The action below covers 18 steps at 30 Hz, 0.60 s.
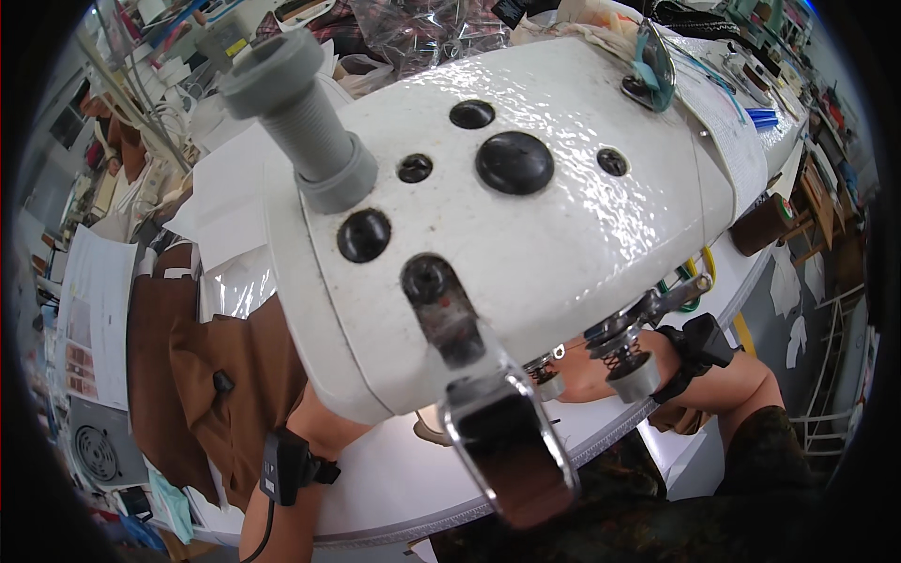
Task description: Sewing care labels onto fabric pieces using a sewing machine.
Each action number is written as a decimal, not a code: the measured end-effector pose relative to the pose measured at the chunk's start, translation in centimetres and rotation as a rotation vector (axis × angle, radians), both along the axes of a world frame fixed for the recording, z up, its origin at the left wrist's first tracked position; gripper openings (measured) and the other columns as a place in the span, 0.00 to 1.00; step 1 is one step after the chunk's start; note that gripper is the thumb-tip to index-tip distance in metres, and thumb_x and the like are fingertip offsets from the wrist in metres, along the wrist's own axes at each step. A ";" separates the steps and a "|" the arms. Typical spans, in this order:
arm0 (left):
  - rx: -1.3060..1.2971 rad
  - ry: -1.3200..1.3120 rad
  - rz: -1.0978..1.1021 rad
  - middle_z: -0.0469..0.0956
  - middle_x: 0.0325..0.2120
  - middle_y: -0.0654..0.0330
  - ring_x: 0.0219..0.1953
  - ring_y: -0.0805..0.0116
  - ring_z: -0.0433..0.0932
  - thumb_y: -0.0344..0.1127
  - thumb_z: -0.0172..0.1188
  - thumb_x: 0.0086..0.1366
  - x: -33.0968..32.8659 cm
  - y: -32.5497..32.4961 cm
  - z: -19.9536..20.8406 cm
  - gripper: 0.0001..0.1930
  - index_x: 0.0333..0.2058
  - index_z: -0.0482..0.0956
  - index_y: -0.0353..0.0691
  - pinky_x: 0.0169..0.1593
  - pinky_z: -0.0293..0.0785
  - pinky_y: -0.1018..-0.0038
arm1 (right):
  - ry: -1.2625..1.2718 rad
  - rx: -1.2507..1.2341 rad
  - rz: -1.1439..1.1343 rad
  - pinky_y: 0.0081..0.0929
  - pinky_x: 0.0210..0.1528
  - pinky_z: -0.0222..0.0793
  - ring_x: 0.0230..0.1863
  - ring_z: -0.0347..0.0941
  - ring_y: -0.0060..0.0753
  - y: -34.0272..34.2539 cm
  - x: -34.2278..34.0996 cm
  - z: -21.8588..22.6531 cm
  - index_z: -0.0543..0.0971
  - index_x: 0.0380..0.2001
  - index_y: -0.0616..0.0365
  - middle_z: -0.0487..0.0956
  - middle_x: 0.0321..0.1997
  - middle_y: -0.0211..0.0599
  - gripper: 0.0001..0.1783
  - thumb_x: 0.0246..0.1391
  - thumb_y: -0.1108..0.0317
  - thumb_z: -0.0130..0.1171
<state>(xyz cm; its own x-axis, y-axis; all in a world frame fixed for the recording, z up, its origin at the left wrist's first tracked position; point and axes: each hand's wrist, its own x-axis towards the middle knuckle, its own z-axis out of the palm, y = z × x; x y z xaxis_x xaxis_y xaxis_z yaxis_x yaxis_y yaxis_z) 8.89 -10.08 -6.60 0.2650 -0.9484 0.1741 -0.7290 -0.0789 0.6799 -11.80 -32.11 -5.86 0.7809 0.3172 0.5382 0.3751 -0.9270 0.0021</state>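
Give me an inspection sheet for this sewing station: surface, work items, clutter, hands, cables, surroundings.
Surface: white table with a curved metal-trimmed front edge; mostly hidden by the machine.
Work items: glossy white sewing machine head with black round caps and a grey ribbed spool post; brown fabric lies under it at the left.
Clutter: white paper sheets at the far left; crumpled clear plastic behind the machine.
Hands: left hand and right hand both hidden under the machine; only the forearms show, each with a black wrist strap.
Cables: black cable hanging from the left wrist device.
Surroundings: crowded workshop benches; details too small to tell.
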 end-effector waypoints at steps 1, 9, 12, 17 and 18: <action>0.025 0.000 0.007 0.86 0.43 0.54 0.46 0.47 0.83 0.40 0.61 0.69 0.1 0.4 0.1 0.14 0.49 0.86 0.45 0.52 0.78 0.51 | 0.015 0.001 0.003 0.31 0.43 0.75 0.45 0.79 0.32 -0.1 0.0 -0.1 0.82 0.29 0.57 0.82 0.42 0.33 0.06 0.47 0.68 0.64; 0.032 -0.478 -0.011 0.80 0.48 0.49 0.52 0.43 0.76 0.26 0.63 0.63 0.7 1.5 -0.5 0.12 0.46 0.81 0.34 0.64 0.70 0.51 | 0.068 -0.065 0.065 0.30 0.47 0.74 0.47 0.78 0.34 0.4 -0.4 1.2 0.82 0.32 0.59 0.81 0.40 0.34 0.07 0.49 0.69 0.63; 0.119 -0.373 0.076 0.76 0.56 0.47 0.60 0.42 0.73 0.29 0.63 0.66 -0.9 2.3 0.6 0.19 0.55 0.77 0.32 0.69 0.68 0.51 | 0.129 -0.041 0.053 0.30 0.46 0.74 0.46 0.78 0.33 0.9 -1.5 1.4 0.82 0.39 0.59 0.80 0.40 0.33 0.11 0.51 0.68 0.63; 0.103 -0.208 -0.048 0.61 0.73 0.44 0.75 0.43 0.60 0.35 0.75 0.60 -5.6 5.5 1.8 0.42 0.70 0.65 0.32 0.78 0.54 0.54 | 0.146 0.058 0.050 0.31 0.43 0.74 0.40 0.78 0.32 1.4 -3.7 1.0 0.85 0.49 0.57 0.82 0.40 0.29 0.22 0.48 0.69 0.68; 0.087 -0.193 -0.056 0.65 0.71 0.45 0.75 0.44 0.62 0.36 0.77 0.58 -6.6 5.9 2.1 0.42 0.69 0.67 0.32 0.77 0.55 0.51 | 0.155 0.124 0.064 0.31 0.44 0.74 0.41 0.79 0.32 1.6 -4.2 1.0 0.84 0.50 0.57 0.83 0.42 0.29 0.22 0.48 0.70 0.68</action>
<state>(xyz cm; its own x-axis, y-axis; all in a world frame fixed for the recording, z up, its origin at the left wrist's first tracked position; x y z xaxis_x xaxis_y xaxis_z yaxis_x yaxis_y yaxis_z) 2.26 -4.20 -4.52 0.1814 -0.9744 0.1331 -0.8498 -0.0871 0.5199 -15.99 -30.49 -4.81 0.8379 0.3074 0.4511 0.4201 -0.8908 -0.1732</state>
